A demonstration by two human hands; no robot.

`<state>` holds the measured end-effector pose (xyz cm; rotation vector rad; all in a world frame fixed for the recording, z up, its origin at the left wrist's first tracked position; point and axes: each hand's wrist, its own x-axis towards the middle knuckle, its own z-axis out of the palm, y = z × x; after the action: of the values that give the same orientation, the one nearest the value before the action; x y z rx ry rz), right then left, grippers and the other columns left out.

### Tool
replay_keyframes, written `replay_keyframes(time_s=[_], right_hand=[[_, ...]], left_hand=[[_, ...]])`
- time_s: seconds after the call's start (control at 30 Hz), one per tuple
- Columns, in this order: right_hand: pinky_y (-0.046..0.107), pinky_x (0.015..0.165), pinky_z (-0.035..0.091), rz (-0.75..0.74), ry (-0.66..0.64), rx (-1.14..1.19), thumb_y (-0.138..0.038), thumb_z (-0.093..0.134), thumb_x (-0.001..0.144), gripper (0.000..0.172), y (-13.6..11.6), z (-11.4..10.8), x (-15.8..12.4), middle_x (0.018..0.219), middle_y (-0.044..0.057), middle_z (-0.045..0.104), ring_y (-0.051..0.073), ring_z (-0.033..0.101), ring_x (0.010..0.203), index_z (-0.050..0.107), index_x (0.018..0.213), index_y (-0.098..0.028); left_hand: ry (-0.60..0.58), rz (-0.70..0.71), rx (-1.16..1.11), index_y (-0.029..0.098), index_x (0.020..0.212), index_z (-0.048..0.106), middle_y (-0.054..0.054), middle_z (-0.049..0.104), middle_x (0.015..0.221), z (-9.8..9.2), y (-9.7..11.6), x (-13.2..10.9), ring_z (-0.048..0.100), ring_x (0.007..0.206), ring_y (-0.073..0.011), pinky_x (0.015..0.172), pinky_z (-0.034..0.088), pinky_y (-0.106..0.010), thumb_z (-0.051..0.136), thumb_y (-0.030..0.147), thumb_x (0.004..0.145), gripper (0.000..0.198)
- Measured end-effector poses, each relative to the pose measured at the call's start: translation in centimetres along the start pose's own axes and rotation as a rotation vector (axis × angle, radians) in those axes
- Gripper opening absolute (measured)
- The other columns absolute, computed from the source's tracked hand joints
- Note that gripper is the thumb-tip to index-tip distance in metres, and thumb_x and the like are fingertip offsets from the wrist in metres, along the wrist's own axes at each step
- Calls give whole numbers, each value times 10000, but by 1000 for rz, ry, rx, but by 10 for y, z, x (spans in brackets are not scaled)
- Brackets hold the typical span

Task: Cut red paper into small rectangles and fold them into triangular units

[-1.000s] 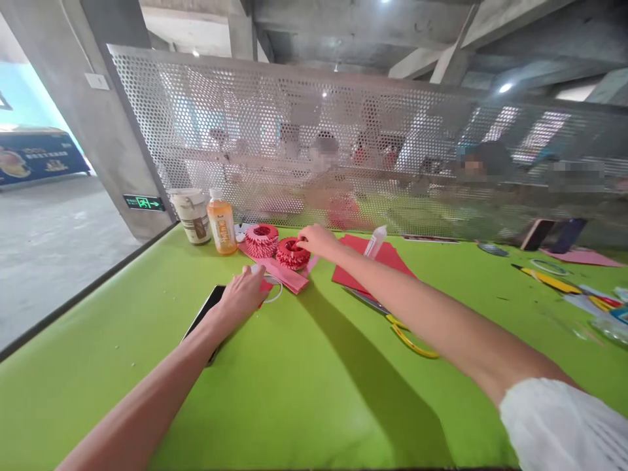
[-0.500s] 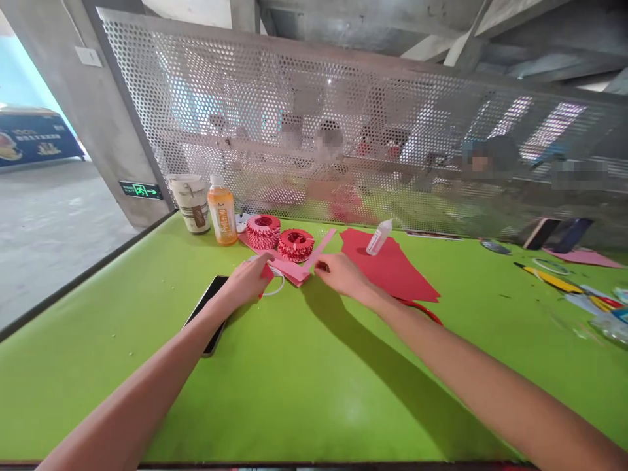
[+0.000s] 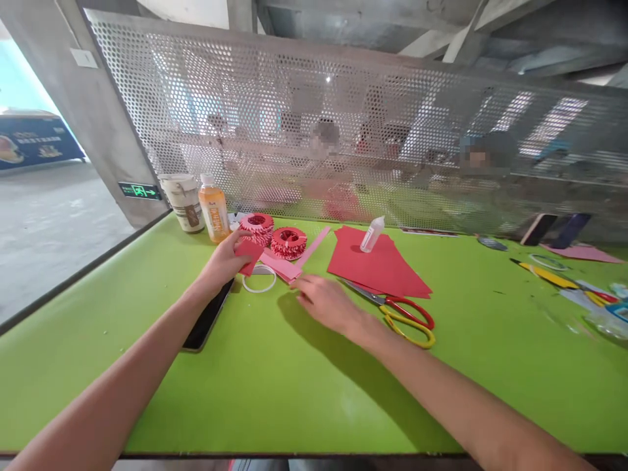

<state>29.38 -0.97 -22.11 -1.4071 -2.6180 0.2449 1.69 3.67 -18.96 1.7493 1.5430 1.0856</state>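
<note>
Red paper piece [image 3: 249, 254]: gripped in the closed left hand [image 3: 223, 260], its lower part hidden by the fingers, one corner pointed down toward the table. Folded red paper ring [image 3: 259, 226]: placed just behind it. Right hand [image 3: 326, 304]: held open, palm down, near pink paper strips [image 3: 283, 265].

The scene is bright and evenly lit, with daylight glaring from a pale opening [image 3: 29, 85] far left of the right hand's fingers [image 3: 307, 288]; a soft shadow [image 3: 353, 373] stretches from under those fingers toward the camera; beyond them, a perforated metal screen [image 3: 314, 85] bows with wide-lens distortion, its see-through view hazy.
</note>
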Motion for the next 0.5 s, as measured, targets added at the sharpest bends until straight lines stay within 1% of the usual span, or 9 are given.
replay_keyframes(time_s=[0.07, 0.1, 0.13, 0.2, 0.23, 0.27, 0.33, 0.43, 0.5], right_hand=[[598, 1199, 787, -65, -3, 5, -372, 913, 1228, 333, -23, 13, 28, 1572, 117, 904, 336, 897, 1389, 866, 1524, -226], [604, 1205, 781, -81, -2, -1, -397, 917, 1225, 323, -33, 18, 40, 1560, 117, 907, 336, 896, 1383, 875, 1494, -224], [609, 1215, 771, -95, 2, -7, -403, 915, 1225, 300, -40, 21, 47, 1540, 114, 914, 333, 895, 1376, 882, 1461, -221], [591, 1245, 740, -130, 5, -16, -308, 899, 1222, 153, -50, 24, 47, 1463, 99, 945, 325, 898, 1356, 907, 1350, -223], [565, 1253, 722, -153, 2, -19, -215, 880, 1210, 80, -52, 24, 39, 1410, 87, 964, 323, 902, 1342, 917, 1280, -230], [515, 1240, 708, -173, -5, -21, -109, 850, 1185, 163, -53, 23, 27, 1345, 80, 984, 323, 908, 1310, 926, 1188, -254], [453, 1156, 702, -195, -23, -29, -19, 815, 1147, 307, -51, 16, -4, 1272, 65, 997, 319, 917, 1216, 915, 1090, -303], [479, 1050, 677, -121, -1, -56, -15, 684, 1211, 348, -40, -4, -42, 1189, 92, 977, 326, 902, 1068, 881, 1083, -270], [483, 1030, 641, -61, 35, -71, -62, 663, 1249, 306, -28, -19, -49, 1170, 102, 955, 320, 879, 1018, 865, 1111, -245]], left_hand=[[-17, -4, -68, 217, 1302, 530, 31, 734, 746, -4, 5, -3, 650, 540, -156, 524, 500, -239, 627, 68, 779, 552], [-30, -6, -89, 215, 1288, 542, 26, 740, 742, -6, 7, -5, 659, 540, -161, 523, 509, -243, 638, 87, 783, 530], [-40, -10, -101, 209, 1277, 548, 24, 742, 726, -7, 8, -7, 661, 530, -163, 517, 513, -246, 646, 99, 784, 515], [-47, -19, -100, 194, 1264, 546, 36, 725, 666, -6, 8, -8, 638, 482, -158, 486, 497, -241, 635, 102, 790, 491], [-47, -22, -88, 189, 1252, 549, 52, 703, 624, -4, 6, -8, 614, 451, -151, 463, 476, -232, 623, 91, 793, 475], [-47, -25, -70, 185, 1234, 561, 71, 669, 578, 0, 3, -8, 584, 419, -144, 440, 446, -221, 612, 73, 790, 461], [-57, -24, -18, 188, 1187, 605, 105, 595, 502, 9, -4, -7, 527, 380, -135, 411, 381, -209, 611, 30, 762, 454], [-72, -3, 81, 210, 1136, 669, 101, 606, 526, 25, -10, -8, 565, 468, -165, 464, 370, -222, 696, -8, 673, 512], [-57, 15, 154, 223, 1141, 681, 70, 673, 624, 33, -10, -10, 625, 609, -208, 547, 401, -242, 761, -5, 621, 573]])
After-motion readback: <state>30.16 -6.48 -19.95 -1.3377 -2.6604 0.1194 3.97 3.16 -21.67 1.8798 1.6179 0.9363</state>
